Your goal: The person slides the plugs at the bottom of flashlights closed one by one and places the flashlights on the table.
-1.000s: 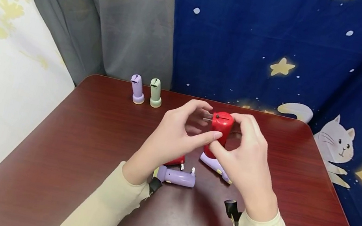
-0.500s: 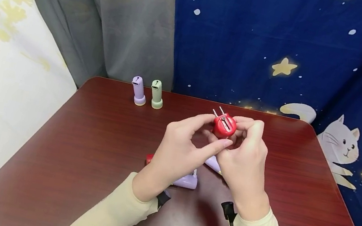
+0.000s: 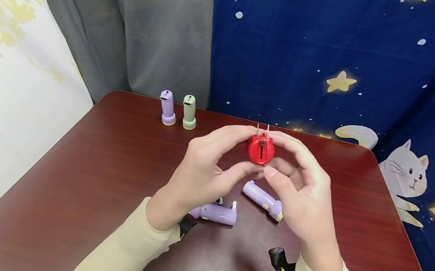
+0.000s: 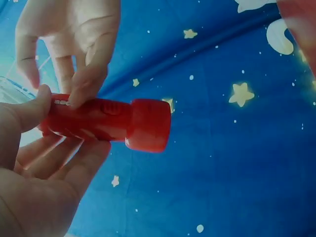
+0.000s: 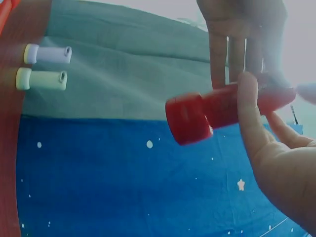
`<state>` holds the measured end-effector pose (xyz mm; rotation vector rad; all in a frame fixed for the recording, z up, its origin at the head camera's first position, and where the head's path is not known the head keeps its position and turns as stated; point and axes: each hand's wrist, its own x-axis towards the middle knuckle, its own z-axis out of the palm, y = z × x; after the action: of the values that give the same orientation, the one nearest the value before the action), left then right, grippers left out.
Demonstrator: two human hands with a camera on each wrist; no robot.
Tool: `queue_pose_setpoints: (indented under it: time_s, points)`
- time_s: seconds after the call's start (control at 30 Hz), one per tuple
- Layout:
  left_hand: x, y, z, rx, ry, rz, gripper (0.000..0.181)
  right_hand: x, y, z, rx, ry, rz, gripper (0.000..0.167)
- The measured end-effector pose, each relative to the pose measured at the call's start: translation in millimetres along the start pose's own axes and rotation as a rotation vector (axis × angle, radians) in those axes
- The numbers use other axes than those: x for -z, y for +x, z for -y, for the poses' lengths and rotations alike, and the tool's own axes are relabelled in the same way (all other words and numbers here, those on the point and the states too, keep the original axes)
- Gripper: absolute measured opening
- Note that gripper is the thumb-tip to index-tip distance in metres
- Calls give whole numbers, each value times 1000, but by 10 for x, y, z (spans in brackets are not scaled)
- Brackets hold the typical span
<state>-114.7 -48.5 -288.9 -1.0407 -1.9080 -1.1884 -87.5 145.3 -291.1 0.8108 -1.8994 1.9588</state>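
Note:
A red flashlight (image 3: 261,151) is held up over the table between both hands. Its slotted end faces the head camera, and two metal prongs stick out on its far side. My left hand (image 3: 204,176) grips it, thumb at the near side and fingers behind. The right hand (image 3: 304,198) pinches it from the other side. In the left wrist view the flashlight's wider head (image 4: 149,125) and a ribbed switch (image 4: 110,107) show. Under the hands lie a purple flashlight (image 3: 216,213) with raised prongs, partly hidden by my left wrist, and another purple flashlight (image 3: 262,199).
At the table's back left, a lilac flashlight (image 3: 168,108) and a pale green flashlight (image 3: 189,112) stand upright side by side. Grey and blue star-patterned curtains (image 3: 273,58) hang behind the brown table (image 3: 74,188).
Both hands have turned the red flashlight: its prongs pointed left at first and now point away from me. The right hand's thumb and fingers have shifted along it.

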Motion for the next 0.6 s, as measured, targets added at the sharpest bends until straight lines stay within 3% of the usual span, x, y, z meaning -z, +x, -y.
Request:
queue_pose_setpoints:
  time_s: [0.13, 0.27, 0.43, 0.6]
  points:
    - [-11, 5, -4, -73, -13, 22, 50, -42, -20, 15, -3, 18, -35, 45]
    - [-24, 3, 14, -129, 6, 45, 47, -88, -21, 24, -31, 16, -100, 31]
    - [-51, -10, 48, -182, 20, 89, 45, -101, -18, 31, -32, -19, -153, 15]
    - [-59, -4, 58, -211, 38, 108, 45, -92, -12, 36, -22, -46, -169, 13]
